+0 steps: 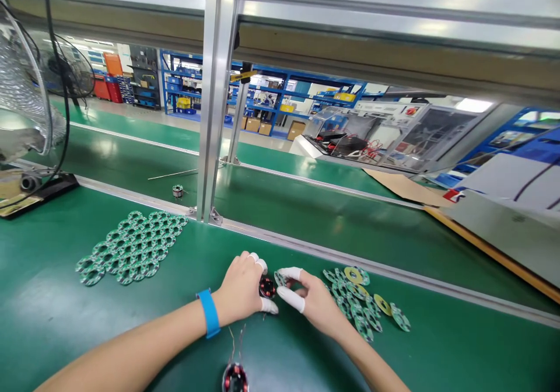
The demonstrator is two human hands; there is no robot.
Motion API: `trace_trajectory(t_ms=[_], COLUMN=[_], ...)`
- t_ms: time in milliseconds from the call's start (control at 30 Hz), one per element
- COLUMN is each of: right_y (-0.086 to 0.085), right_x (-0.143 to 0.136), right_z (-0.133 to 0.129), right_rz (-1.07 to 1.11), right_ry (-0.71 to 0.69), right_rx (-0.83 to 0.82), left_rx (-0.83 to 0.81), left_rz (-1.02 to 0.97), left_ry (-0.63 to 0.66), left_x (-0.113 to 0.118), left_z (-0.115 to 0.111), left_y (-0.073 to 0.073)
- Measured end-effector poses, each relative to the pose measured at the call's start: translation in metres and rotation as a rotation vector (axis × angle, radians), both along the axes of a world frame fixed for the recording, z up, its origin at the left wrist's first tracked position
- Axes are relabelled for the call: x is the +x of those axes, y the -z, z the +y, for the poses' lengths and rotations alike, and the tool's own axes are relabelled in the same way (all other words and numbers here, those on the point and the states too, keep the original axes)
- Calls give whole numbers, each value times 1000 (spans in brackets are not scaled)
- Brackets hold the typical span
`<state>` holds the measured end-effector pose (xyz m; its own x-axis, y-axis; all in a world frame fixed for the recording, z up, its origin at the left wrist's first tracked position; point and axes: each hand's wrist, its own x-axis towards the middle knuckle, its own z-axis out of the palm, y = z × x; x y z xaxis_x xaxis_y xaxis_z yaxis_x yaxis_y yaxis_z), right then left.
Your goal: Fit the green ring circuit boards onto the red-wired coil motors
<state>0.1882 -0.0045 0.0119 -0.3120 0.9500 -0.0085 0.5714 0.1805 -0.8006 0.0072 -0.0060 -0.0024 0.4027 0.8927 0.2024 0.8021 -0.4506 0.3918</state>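
Observation:
My left hand point(245, 287), with a blue wristband and white finger cots, grips a small motor stator point(267, 287) with red copper windings. Just to its right, my right hand point(306, 298) pinches a round green circuit board point(280, 279) between thumb and fingertips, close beside the stator. A second stator point(235, 377) with long wire leads lies at the bottom edge. Ring-shaped green boards point(131, 246) are laid out in rows on the left of the green table. To the right is a loose pile of similar boards point(354, 301) with a few yellow rings point(382, 304).
A metal post point(214, 100) rises from the rail point(306, 246) behind my hands. Beyond it, one assembled stator point(177, 191) stands on the green belt point(280, 199). A clear flexible duct point(21, 88) hangs at left; a cardboard sheet point(402, 188) lies at right.

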Motion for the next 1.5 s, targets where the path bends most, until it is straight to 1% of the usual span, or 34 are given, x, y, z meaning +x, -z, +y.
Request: trace_trajectory(t_ms=[100,200,267,400,567,700,833,933,1033,1167,1333,1500], right_y=[-4,-5,-3,2,5,8,14,18,18,8,-9,-14], right_x=[-4,-7,-8,-6,-4,-4,-3,-3,-7,-14,-17,-15], right_z=[-2,-3,-4,-6,-7,-7,-8,-10,-10,-7,-2,-1], right_rz=[-9,-89,-148,-231,-340,-394,-405,-405,-359,-250,-230,-274], right_ry=[-73,-164,-198,-204,-223,-234,-208,-180,-154,-182,-244,-265], right_rx=[50,140,183,264,371,411,447,429,385,302,259,220], left_rx=[27,51,64,64,49,35,18,7,-7,-27,-69,-87], left_rz=[36,86,112,127,135,139,141,133,133,132,118,90], left_ry=[-9,12,16,8,5,3,5,7,-3,5,0,-4], left_x=[-1,-1,0,1,2,2,2,2,3,3,2,3], left_z=[1,3,4,3,1,0,-1,-1,0,1,2,2], left_y=[3,7,9,12,10,8,6,6,7,7,4,5])
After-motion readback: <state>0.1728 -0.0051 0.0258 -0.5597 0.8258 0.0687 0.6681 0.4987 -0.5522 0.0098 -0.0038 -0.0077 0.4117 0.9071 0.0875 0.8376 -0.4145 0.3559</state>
